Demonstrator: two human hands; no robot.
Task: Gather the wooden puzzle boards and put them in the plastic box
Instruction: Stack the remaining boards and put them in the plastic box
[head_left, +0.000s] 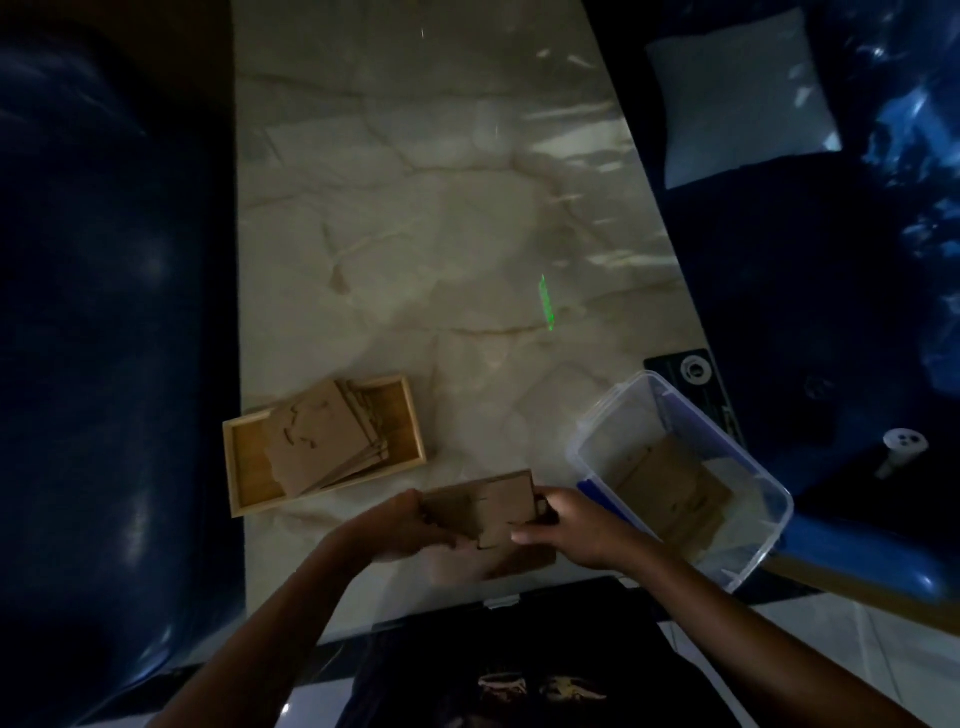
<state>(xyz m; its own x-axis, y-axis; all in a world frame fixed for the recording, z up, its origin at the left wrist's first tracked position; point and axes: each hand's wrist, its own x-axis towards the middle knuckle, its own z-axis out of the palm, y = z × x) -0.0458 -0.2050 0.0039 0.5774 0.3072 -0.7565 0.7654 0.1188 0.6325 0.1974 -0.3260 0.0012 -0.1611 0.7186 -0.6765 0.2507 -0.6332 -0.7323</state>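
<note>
- Pretty dim shot, looking down over a pale marble-look table top (415, 208) with darker veins running through it.
- Both hands are on the same flat brown wooden puzzle board (488, 506), held just above the table near its front edge. Jigsaw-style cut lines show on its face.
- The left hand (395, 530) grips the board's left end, fingers curled under it and thumb along the near edge.
- The right hand (576, 530) pinches the right end, thumb on the near side and fingers wrapped round the far corner. So the board sits right between the two hands, level-ish and a bit blurry.
- Under the board there's a brownish patch on the table; can't tell if that's another board or just a reflection.
- Just right of the right hand is the clear rectangular plastic box with blue trim (769, 519), tilted relative to the table edge and hanging partly over the right side. A few brown wooden boards (670, 483) already lie flat on its bottom.
- Left and a bit further back from the hands is a light wooden tray with a raised rim (415, 415), holding a loose fanned stack of more brown boards (317, 436), the top one leaning over the rim.
- Dark blue glossy seats sit on both sides, with a pale square cushion (737, 98) top right.
</note>
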